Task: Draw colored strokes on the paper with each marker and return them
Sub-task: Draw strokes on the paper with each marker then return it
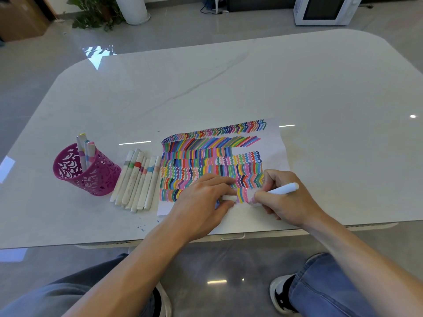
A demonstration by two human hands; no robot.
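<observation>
The right grip (286,200) pinches the marker (282,189) low on its smooth white barrel, which is likely light and stiff, with the tip on the paper (272,143) among pink strokes. The left grip (203,197) pins the thin, crease-prone sheet and pinches what looks like the cap (229,197). Spare markers (137,179) lie on the glossy bench (229,76) beside a perforated pink cup (91,177).

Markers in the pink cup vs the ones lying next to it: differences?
Cup markers stand upright, leaning in the cup; the loose markers lie flat on the table. Cup markers number about three; the loose markers are more, packed side by side between cup and paper. Both: white barrels, coloured bands.
</observation>
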